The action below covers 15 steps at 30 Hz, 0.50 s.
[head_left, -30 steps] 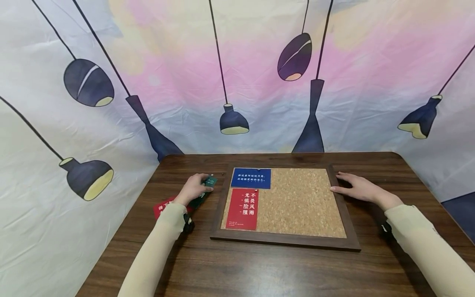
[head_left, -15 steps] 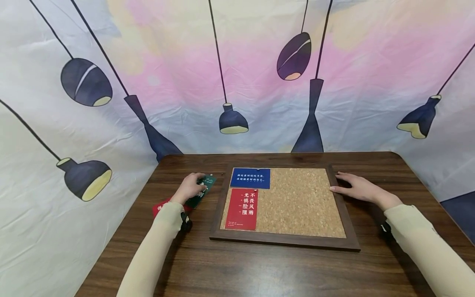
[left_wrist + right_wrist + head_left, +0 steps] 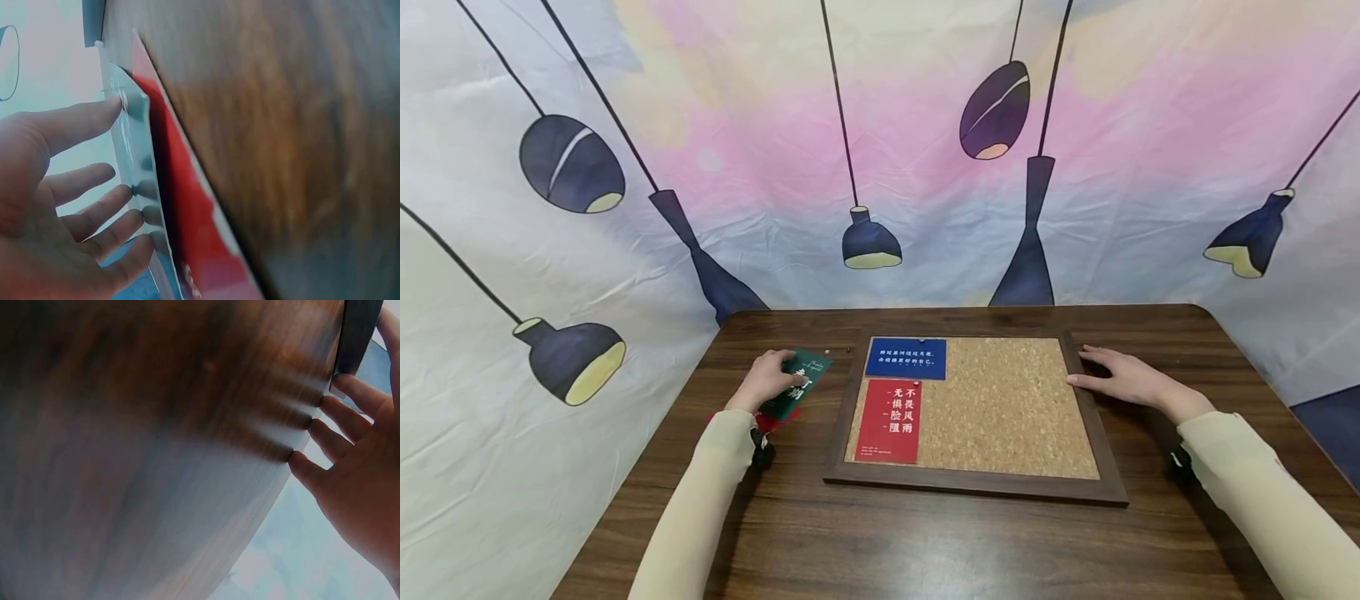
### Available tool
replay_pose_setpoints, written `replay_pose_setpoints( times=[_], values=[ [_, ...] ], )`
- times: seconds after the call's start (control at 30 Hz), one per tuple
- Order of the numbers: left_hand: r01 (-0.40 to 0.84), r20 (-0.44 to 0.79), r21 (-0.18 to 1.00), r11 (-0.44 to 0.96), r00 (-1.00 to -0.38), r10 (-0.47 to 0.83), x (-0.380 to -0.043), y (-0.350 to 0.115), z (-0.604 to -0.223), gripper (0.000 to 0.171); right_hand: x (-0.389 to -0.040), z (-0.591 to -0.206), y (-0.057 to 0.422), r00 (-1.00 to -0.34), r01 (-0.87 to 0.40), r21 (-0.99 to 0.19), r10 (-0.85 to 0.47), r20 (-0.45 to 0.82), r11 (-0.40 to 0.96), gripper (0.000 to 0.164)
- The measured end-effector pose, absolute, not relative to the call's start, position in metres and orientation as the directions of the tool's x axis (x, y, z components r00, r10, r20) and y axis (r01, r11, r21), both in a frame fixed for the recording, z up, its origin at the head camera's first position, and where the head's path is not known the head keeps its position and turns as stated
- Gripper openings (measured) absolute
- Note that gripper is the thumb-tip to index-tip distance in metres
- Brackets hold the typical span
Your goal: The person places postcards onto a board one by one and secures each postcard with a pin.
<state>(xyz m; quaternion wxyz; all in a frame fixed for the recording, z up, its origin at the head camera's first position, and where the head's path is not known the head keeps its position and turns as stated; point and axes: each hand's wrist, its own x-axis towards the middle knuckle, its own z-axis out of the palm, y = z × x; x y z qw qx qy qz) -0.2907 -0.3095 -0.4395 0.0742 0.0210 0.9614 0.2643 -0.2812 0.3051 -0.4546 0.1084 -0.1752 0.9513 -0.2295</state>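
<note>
In the head view my left hand [image 3: 765, 379] rests on a dark green card [image 3: 801, 379] printed with white characters. The left wrist view shows thumb and spread fingertips touching the face of this green card [image 3: 134, 137]. Under it lies a red card [image 3: 181, 200], mostly covered by the green card and the hand. My right hand [image 3: 1123, 377] is at the right side of a framed cork board [image 3: 1000, 400], its thumb at the frame. Relaxed right fingertips [image 3: 302, 464] touch the table beside the dark frame [image 3: 359, 337].
On the cork board's left part, a blue card [image 3: 906, 358] sits above another red card [image 3: 887, 421], each with a small pin at its top. Tiny pins [image 3: 827, 352] lie on the brown table [image 3: 925, 542] behind the green card. A lamp-patterned cloth [image 3: 760, 167] hangs behind.
My left hand has slid left, and the green card has shifted slightly left over the loose red card, showing more of its own face. My right hand and the board have stayed put.
</note>
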Motion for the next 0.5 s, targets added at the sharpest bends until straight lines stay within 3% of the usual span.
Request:
replay_pose_setpoints(
  times=[0.5],
  values=[
    [-0.036, -0.17, 0.539, 0.842, -0.983, 0.067, -0.2881, -0.3127, -0.4377, 0.071, -0.2827, -0.4568, 0.3052, -0.918, -0.282, -0.463, -0.377, -0.125, 0.84, 0.087]
  ],
)
